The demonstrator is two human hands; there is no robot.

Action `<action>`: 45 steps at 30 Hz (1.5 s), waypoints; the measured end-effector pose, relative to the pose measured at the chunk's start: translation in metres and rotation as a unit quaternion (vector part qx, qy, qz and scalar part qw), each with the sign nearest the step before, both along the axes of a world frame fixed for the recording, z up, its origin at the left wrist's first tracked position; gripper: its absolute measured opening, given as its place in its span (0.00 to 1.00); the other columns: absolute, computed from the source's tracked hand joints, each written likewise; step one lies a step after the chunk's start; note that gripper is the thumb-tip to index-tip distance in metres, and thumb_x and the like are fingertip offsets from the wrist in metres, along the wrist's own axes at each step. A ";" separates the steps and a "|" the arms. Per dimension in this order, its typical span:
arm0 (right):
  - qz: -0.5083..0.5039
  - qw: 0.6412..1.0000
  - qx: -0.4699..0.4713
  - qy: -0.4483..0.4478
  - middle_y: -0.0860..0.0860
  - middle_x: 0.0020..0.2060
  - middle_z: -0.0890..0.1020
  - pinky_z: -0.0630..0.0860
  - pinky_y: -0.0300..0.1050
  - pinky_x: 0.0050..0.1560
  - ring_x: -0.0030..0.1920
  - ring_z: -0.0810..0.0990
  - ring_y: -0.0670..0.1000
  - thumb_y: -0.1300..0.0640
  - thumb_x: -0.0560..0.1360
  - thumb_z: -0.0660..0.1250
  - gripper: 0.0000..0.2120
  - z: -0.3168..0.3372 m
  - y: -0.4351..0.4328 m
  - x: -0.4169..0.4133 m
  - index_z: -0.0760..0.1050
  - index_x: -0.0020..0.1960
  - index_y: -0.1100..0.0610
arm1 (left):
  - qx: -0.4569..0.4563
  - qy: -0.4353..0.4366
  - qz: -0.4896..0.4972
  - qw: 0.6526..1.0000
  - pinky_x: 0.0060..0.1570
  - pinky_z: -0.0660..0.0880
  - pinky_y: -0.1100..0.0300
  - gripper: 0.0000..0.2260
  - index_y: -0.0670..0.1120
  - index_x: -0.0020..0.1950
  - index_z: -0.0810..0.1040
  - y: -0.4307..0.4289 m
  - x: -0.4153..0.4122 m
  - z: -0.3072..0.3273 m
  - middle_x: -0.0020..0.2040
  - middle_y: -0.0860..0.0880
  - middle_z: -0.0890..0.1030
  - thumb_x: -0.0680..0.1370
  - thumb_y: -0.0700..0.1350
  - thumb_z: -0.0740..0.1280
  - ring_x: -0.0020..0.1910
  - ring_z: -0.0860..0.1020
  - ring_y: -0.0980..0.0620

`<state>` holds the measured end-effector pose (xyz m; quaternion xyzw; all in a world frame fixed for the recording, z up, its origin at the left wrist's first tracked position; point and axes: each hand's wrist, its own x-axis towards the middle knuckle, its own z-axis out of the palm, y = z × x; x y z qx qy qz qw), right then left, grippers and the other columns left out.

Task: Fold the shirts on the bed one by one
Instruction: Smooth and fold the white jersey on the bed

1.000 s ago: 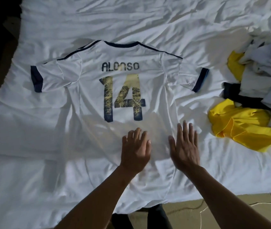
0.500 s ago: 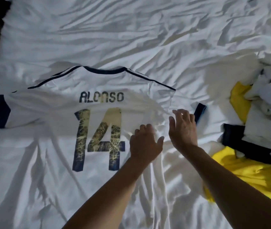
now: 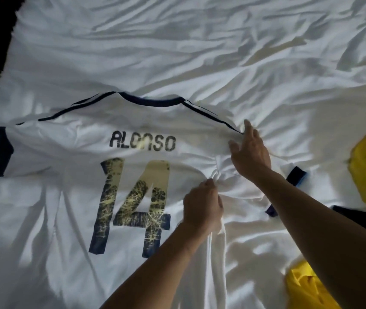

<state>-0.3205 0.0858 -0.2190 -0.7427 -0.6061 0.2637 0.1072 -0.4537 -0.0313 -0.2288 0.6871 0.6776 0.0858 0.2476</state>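
Head view: left hand [image 3: 202,204] pinches bunched fabric of the shirt [image 3: 133,128]; right hand [image 3: 252,152], fingers straight, touches its shoulder.

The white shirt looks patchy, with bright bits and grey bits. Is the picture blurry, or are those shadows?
In the head view, mostly shadows: the white shirt is bright around the name and grey at lower left, where dark streaks cross it; more shadow lies on the bed sheet under the right arm; the top-left corner is black; the name reads clearly, so blur is slight.
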 end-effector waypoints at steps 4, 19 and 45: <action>-0.017 1.000 0.021 -0.010 0.60 0.61 0.77 0.74 0.57 0.58 0.61 0.76 0.65 0.48 0.83 0.60 0.18 -0.003 0.007 -0.010 0.73 0.67 0.58 | -0.025 -0.052 0.025 0.998 0.52 0.77 0.50 0.11 0.45 0.64 0.77 0.004 -0.014 0.000 0.55 0.45 0.84 0.84 0.45 0.61 0.53 0.83 0.43; 0.004 0.986 0.091 0.139 0.55 0.51 0.78 0.64 0.41 0.48 0.50 0.76 0.56 0.57 0.83 0.63 0.10 0.052 0.025 -0.128 0.77 0.60 0.61 | -0.058 -0.258 0.215 0.940 0.27 0.68 0.66 0.05 0.47 0.50 0.79 0.002 -0.148 0.044 0.37 0.50 0.81 0.80 0.39 0.65 0.31 0.76 0.57; 0.048 0.979 -0.182 -0.082 0.48 0.56 0.80 0.75 0.48 0.49 0.52 0.82 0.55 0.40 0.80 0.59 0.18 0.054 -0.307 -0.175 0.64 0.65 0.48 | -0.280 -0.343 0.290 0.849 0.35 0.83 0.47 0.07 0.41 0.47 0.81 -0.078 -0.189 0.036 0.39 0.40 0.85 0.77 0.45 0.74 0.33 0.83 0.44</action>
